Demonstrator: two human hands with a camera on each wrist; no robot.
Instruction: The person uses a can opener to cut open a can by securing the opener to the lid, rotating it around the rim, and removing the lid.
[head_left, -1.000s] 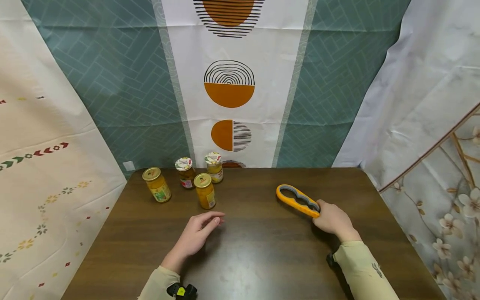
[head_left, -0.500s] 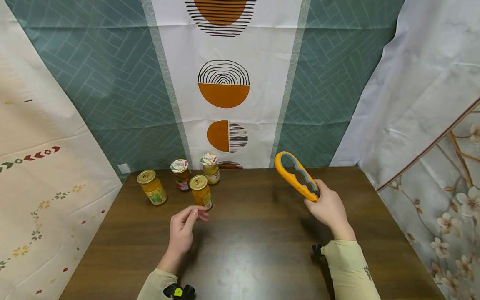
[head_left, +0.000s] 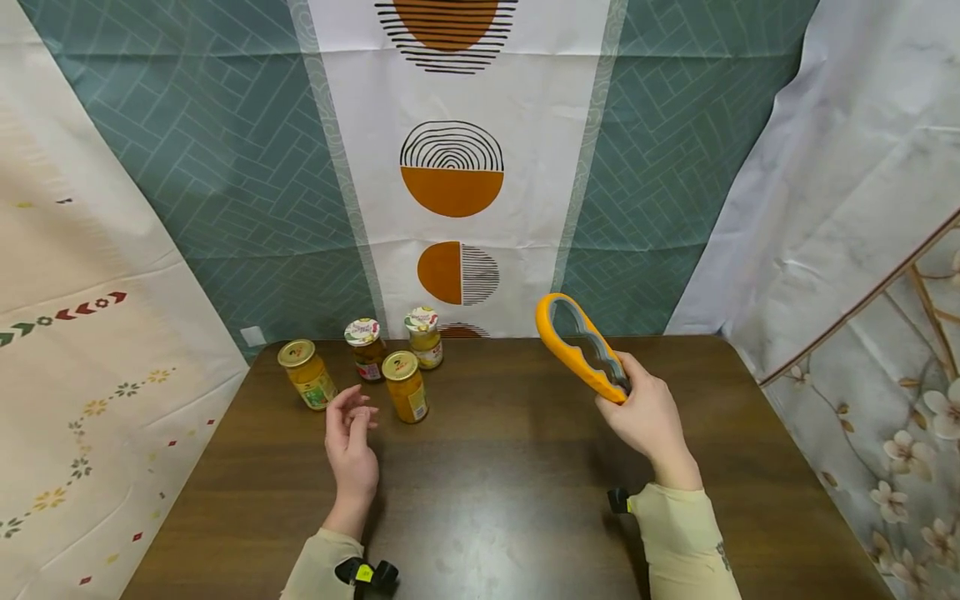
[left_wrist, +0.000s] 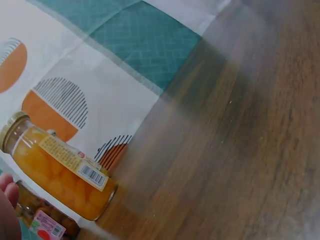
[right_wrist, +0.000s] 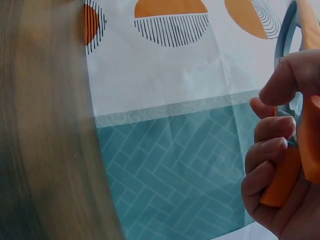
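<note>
My right hand grips an orange jar opener with grey scalloped inner edges, holding it tilted above the table. In the right wrist view, fingers curl round the jar opener's orange handle. Fingers loosely bent and holding nothing, my left hand hovers beside the glass jars. Nearest to it are a gold-lidded jar with a green label and a gold-lidded jar of yellow fruit. Behind these stand a dark jar with a pink label and a pale yellow jar, both with patterned white lids.
The brown wooden table ends at the back against a hanging cloth with teal and white panels. A cream cloth hangs at the left and a flowered one at the right.
My right hand has lifted the jar opener off the table and moved slightly left. The left hand has shifted left and forward, from in front of the yellow fruit jar to beside the green-labelled jar.
</note>
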